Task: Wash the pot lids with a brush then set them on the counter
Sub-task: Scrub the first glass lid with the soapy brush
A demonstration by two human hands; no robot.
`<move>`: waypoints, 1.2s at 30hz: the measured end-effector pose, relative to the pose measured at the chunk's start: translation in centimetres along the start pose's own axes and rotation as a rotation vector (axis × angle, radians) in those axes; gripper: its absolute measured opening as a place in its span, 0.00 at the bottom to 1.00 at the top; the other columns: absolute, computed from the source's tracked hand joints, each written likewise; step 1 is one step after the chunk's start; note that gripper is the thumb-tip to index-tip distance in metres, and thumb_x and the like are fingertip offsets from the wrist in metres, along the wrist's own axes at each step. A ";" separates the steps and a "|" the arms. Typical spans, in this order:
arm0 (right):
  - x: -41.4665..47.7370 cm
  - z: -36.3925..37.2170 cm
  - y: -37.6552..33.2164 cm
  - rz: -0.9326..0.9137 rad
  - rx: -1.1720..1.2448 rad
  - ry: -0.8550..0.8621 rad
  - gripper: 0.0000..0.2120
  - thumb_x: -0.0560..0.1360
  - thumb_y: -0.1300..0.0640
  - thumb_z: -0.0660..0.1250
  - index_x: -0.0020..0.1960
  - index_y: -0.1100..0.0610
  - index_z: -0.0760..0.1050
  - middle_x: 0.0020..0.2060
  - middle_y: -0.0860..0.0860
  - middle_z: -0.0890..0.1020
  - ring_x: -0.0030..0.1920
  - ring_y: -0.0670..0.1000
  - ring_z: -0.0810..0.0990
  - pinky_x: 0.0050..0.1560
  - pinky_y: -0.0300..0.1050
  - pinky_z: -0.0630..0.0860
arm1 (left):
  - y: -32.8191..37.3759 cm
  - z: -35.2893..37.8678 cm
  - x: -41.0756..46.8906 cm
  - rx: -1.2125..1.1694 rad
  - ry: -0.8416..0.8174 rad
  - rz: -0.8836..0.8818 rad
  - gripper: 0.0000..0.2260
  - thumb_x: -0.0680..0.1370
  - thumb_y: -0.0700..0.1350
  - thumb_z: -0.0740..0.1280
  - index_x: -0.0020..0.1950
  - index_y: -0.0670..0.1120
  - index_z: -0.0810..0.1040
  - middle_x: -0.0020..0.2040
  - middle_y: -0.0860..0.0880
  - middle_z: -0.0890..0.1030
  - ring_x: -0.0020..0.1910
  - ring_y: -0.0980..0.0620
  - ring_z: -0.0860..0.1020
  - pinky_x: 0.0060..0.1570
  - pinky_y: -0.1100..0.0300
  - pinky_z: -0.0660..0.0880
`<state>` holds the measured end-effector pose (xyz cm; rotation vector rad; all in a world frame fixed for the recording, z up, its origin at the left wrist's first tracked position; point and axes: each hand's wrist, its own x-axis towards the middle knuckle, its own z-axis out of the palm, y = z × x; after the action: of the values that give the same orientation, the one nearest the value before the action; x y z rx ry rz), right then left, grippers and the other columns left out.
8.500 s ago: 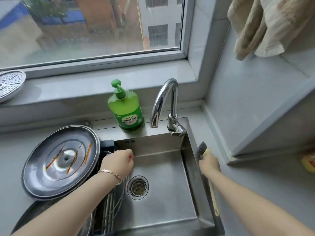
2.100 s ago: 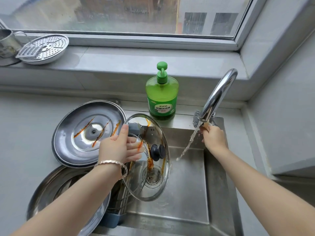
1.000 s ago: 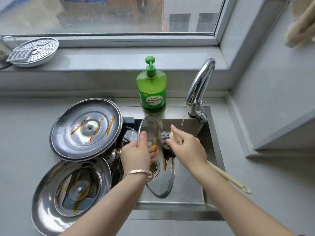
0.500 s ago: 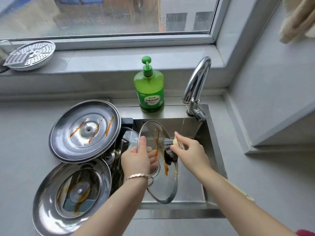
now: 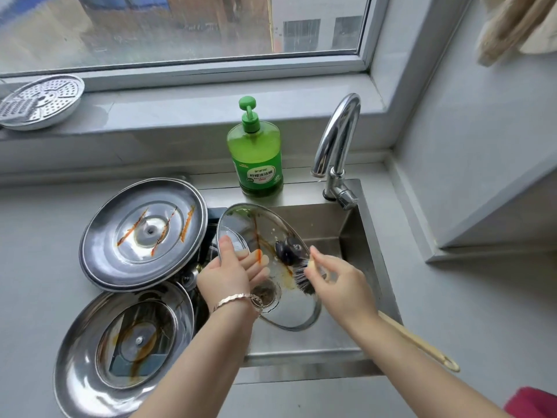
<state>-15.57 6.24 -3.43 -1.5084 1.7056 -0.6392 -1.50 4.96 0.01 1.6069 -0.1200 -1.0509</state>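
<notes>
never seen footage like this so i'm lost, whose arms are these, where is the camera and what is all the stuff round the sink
No machine here: a person wears a camera on the head, so you look down along their own arms. The left hand grips a glass lid by its rim, tilted over the sink. The right hand holds a long-handled brush, bristles against the stained glass. Left of the sink lie a far steel lid and a near steel lid, both streaked orange-brown. A green soap bottle stands beside the faucet, and a perforated steamer tray sits on the window sill.
</notes>
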 end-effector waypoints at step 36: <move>-1.3 0.9 -4.1 -0.307 0.052 -0.063 0.17 0.72 0.48 0.66 0.60 0.37 0.74 0.49 0.38 0.76 0.32 0.39 0.72 0.38 0.41 0.71 | 0.0 -0.5 -0.2 0.153 -0.035 0.021 0.22 0.78 0.57 0.60 0.32 0.43 0.75 0.25 0.48 0.77 0.26 0.50 0.72 0.22 0.65 0.70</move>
<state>-12.38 6.85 -0.49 -1.7507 1.4105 -0.7784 -1.23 5.43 0.11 1.7214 -0.2450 -1.0751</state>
